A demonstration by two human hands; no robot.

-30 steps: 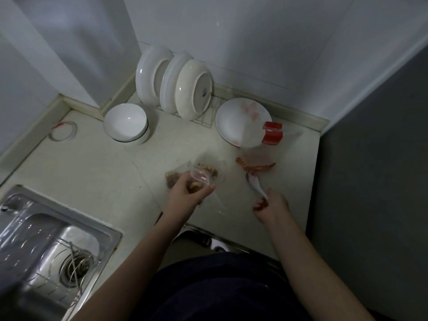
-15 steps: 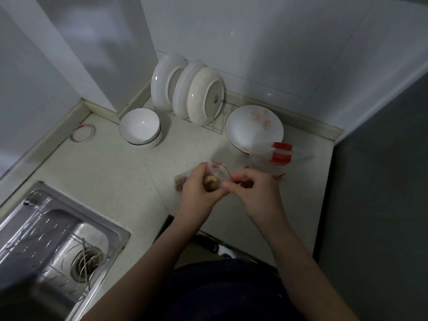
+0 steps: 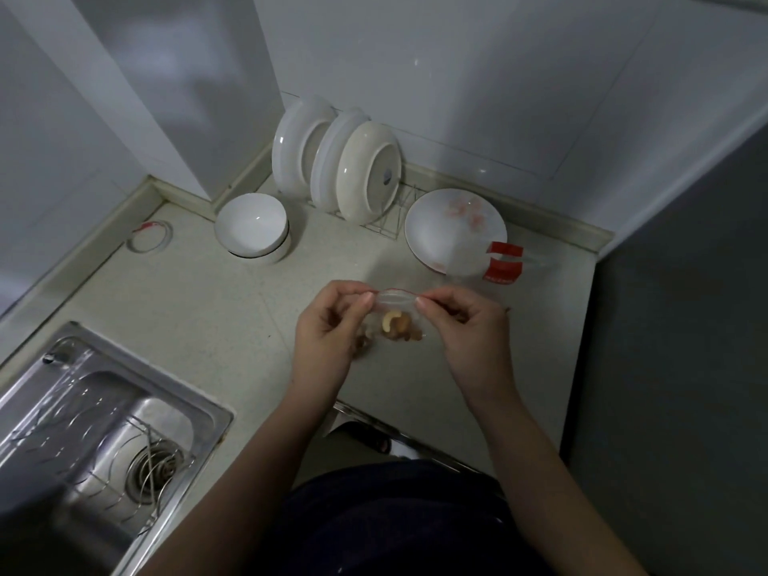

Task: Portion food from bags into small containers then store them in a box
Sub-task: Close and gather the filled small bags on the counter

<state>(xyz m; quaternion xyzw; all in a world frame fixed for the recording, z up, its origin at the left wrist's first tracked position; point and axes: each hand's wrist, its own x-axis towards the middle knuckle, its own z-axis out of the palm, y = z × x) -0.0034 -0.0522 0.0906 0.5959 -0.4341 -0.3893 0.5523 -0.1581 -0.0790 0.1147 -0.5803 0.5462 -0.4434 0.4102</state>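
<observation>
A small clear bag with a thin red strip along its top edge hangs between the two sets of fingers, held up off the table; the left hand pinches the bag's top left corner between thumb and forefinger, its fingers curled in on the plastic; the right hand pinches the top right corner the same way, its fingers closed on the edge, so the top of the bag is stretched flat between them; both forearms reach forward from the bottom of the view, palms turned inward toward each other, wrists level; inside the bag, just below the fingers, sits a small heap of mixed nuts, a pale curved cashew uppermost; a few more brown pieces show just under the left hand, too hidden to name; beyond the right fingers lies a white plate with a faint pink pattern, and touching its right rim are clear packets with red labels; beyond the left fingers stands a white bowl, and further back a wire rack holds plates on edge; well to the left of the fingers is a steel sink.
</observation>
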